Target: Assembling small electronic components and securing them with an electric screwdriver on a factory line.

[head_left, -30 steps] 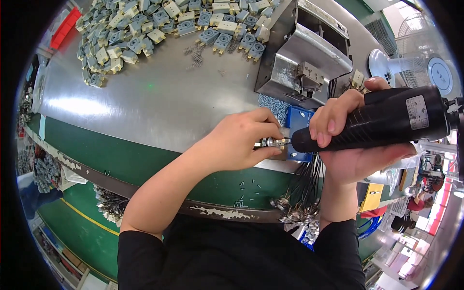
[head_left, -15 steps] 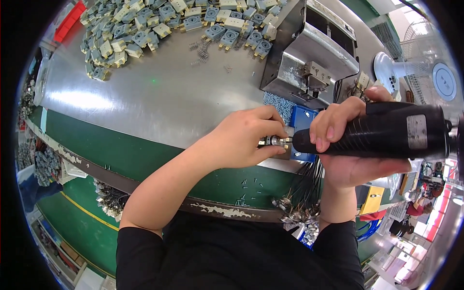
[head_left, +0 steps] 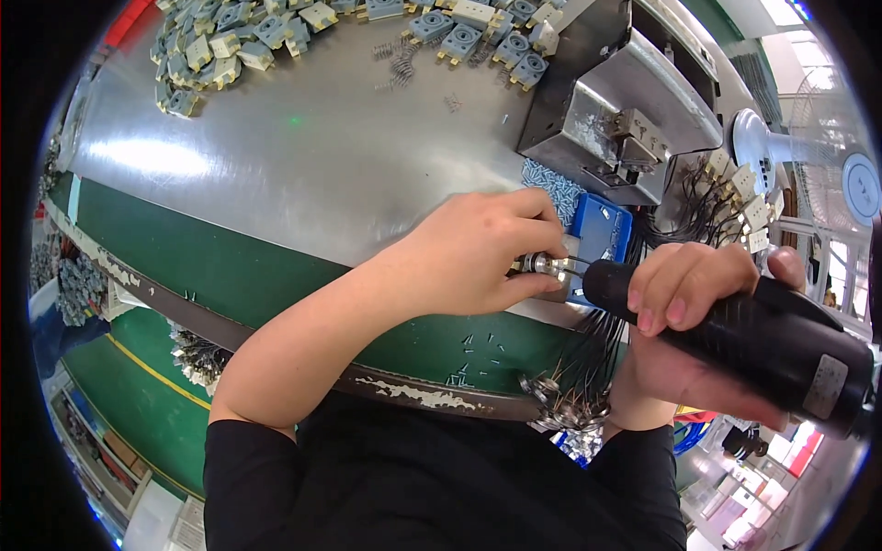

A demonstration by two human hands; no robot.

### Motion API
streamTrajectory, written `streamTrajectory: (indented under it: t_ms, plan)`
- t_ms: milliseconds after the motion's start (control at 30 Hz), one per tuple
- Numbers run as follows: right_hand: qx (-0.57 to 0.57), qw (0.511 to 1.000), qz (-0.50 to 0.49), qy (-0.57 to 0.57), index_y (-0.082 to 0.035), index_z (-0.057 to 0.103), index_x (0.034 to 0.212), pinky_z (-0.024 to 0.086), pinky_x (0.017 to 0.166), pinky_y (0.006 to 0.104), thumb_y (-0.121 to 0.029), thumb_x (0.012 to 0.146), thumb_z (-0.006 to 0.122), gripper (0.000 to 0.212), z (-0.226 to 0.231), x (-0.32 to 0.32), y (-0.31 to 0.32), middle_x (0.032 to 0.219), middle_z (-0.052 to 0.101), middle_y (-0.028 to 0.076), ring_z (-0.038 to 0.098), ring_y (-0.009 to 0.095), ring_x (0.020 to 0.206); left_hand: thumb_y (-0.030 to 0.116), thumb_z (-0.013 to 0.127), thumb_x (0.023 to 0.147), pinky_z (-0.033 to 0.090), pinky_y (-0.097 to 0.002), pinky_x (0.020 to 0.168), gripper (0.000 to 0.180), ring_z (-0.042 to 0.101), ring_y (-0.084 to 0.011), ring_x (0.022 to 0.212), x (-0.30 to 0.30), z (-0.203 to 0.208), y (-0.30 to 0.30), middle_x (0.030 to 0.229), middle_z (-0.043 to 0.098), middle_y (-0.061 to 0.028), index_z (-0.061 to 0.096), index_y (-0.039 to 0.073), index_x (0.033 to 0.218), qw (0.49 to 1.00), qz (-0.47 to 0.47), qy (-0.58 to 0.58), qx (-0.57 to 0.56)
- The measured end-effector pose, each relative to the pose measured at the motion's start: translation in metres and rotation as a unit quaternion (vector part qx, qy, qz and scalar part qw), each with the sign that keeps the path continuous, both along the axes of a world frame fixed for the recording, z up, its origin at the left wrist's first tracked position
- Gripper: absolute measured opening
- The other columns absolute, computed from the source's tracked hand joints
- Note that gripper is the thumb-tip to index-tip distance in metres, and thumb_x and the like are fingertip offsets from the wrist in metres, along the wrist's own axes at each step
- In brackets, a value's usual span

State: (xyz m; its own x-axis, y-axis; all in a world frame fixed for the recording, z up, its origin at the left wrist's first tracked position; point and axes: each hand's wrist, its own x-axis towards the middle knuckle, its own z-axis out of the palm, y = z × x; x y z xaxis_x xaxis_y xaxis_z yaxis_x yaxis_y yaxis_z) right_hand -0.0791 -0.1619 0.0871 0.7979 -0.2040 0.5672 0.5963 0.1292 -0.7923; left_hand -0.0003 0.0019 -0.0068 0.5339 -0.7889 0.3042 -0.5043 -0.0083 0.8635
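My left hand [head_left: 501, 253] pinches a small shiny metal-and-white part [head_left: 544, 264] between thumb and fingers at the bench edge. Its exact kind is partly hidden by the fingers. My right hand [head_left: 684, 294] is wrapped round a black electric screwdriver [head_left: 744, 340], tilted with its rear end low at the right. The thin bit of the tool points left at the held part; whether the two touch is hard to tell. Close behind the part stands a blue tray [head_left: 599, 230] with a few small pieces in it.
Grey-and-cream switch-like blocks [head_left: 266, 37] are heaped at the far left, with loose springs [head_left: 400, 64] nearby. A steel fixture [head_left: 634, 101] stands behind a pile of small screws [head_left: 554, 188]. Black wires with metal ends [head_left: 560, 399] hang at the front edge. A fan [head_left: 836, 156] is at the right.
The screwdriver has swung, its rear end now lower and its tip slightly further right. Both hands have shifted a little right in the picture, as the whole view has moved.
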Motion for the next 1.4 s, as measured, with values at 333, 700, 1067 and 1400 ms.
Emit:
streamTrajectory:
  t_ms: [333, 700, 1067, 1400]
  plan:
    - [-0.02, 0.994, 0.107, -0.032, -0.005, 0.045, 0.131, 0.047, 0.05, 0.0327, -0.088, 0.08, 0.062, 0.098, -0.007, 0.013, -0.011, 0.078, 0.055, 0.006, 0.054, 0.017, 0.054, 0.018, 0.088, 0.079, 0.058, -0.0389, 0.077, 0.026, 0.072, -0.0286, 0.094, 0.0, -0.001, -0.001, 0.11, 0.071, -0.0075, 0.076, 0.007, 0.1, 1.0, 0.003, -0.007, 0.008]
    - [-0.01, 0.997, 0.072, -0.016, -0.006, 0.046, 0.127, 0.048, 0.051, 0.0323, -0.088, 0.082, 0.059, 0.094, -0.012, 0.009, -0.007, 0.077, 0.056, 0.006, 0.055, 0.017, 0.053, 0.017, 0.087, 0.079, 0.059, -0.0395, 0.078, 0.026, 0.073, -0.0299, 0.093, -0.001, 0.0, 0.0, 0.11, 0.071, -0.0084, 0.077, 0.008, 0.101, 1.0, 0.005, -0.003, 0.016]
    - [-0.018, 0.996, 0.046, -0.072, -0.009, 0.037, 0.155, 0.046, 0.057, 0.0358, -0.094, 0.082, 0.051, 0.113, 0.035, 0.04, -0.051, 0.081, 0.055, 0.006, 0.054, 0.018, 0.06, 0.017, 0.088, 0.079, 0.058, -0.0393, 0.084, 0.028, 0.073, -0.0315, 0.096, -0.001, 0.005, -0.002, 0.111, 0.072, -0.0117, 0.077, 0.005, 0.103, 1.0, -0.002, 0.003, -0.008]
    - [-0.03, 0.976, -0.215, 0.023, -0.009, 0.042, 0.142, 0.048, 0.061, 0.0392, -0.096, 0.083, 0.046, 0.105, 0.036, 0.075, -0.055, 0.077, 0.056, 0.007, 0.054, 0.021, 0.061, 0.013, 0.088, 0.079, 0.059, -0.0391, 0.087, 0.028, 0.073, -0.0306, 0.1, 0.001, 0.007, -0.002, 0.111, 0.072, -0.011, 0.076, 0.005, 0.102, 1.0, -0.017, 0.015, -0.005]
